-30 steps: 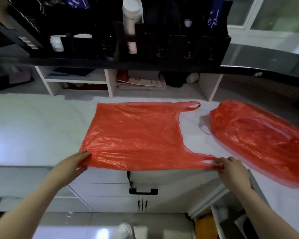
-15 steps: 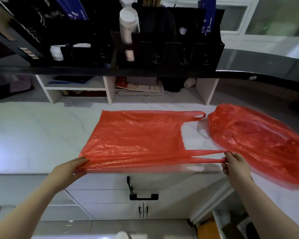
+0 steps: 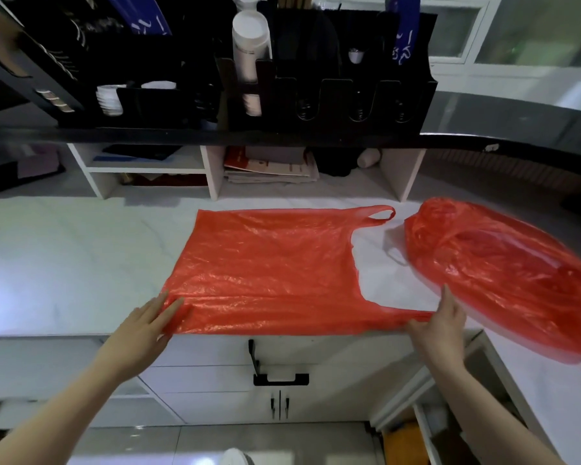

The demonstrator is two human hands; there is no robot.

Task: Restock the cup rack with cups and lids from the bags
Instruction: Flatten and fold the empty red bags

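An emptied, flat red bag (image 3: 272, 263) lies spread on the white counter (image 3: 64, 256). My left hand (image 3: 145, 327) rests with straight fingers on its near left corner. My right hand (image 3: 440, 327) lies over the end of the bag's near handle at the counter edge, one finger stretched straight toward the full red bag (image 3: 500, 270) at the right. On the dark shelf above stands the black cup rack (image 3: 316, 105), with one stack of white cups (image 3: 250, 55) in a slot. A short stack of white lids (image 3: 109, 99) sits left of it.
Below the shelf, open cubbies hold papers (image 3: 272, 169) and dark items. Under the counter edge are white cabinets with a black handle (image 3: 280, 379); an open compartment is at the lower right.
The flat bag has been pulled taut and laid down on the counter. My left fingers moved onto its corner. My right hand went from pinching the handle to lying over it with a finger extended.
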